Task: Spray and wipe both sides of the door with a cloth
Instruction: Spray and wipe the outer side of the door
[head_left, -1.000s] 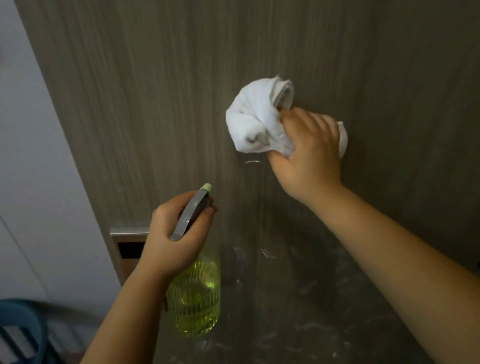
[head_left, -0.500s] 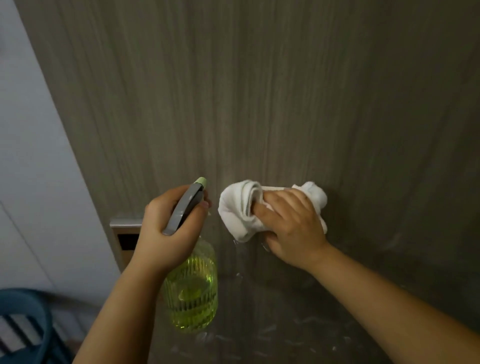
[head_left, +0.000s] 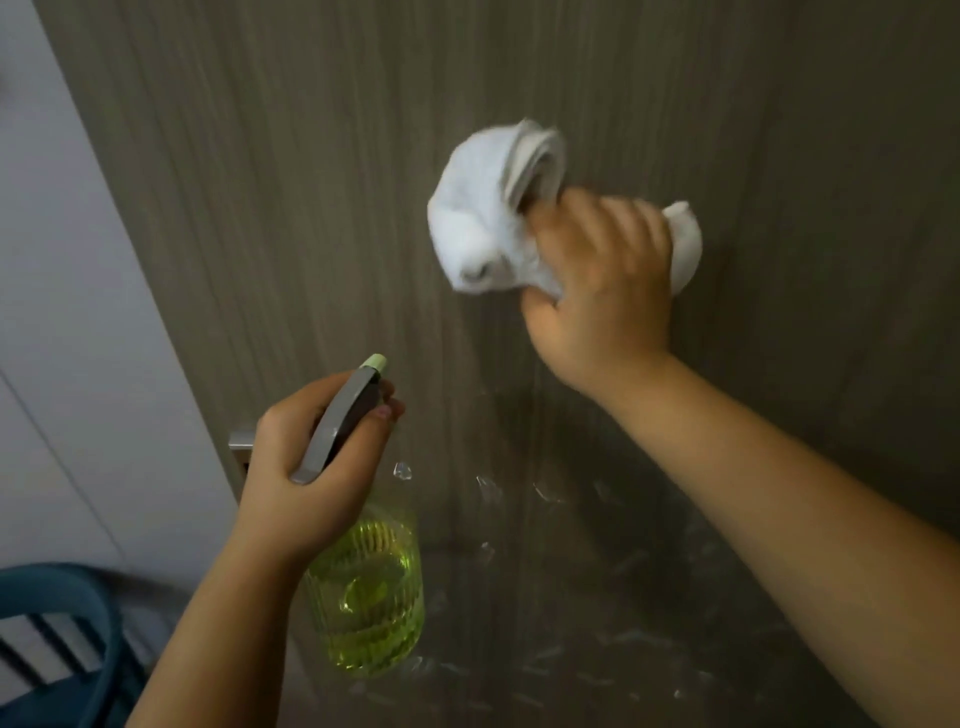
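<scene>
The grey-brown wood-grain door (head_left: 675, 78) fills the view. Against it, above its wet lower patch, the right hand (head_left: 602, 291) grips a bunched white cloth (head_left: 478, 218). Droplets (head_left: 402, 470) glisten on that patch below the cloth; left unwiped, they would likely run and streak. Left of the cloth and lower, the left hand (head_left: 317, 467) holds a ribbed clear spray bottle (head_left: 371, 592), roughly half full of yellow-green liquid; a stray squeeze could wet the wiped area
</scene>
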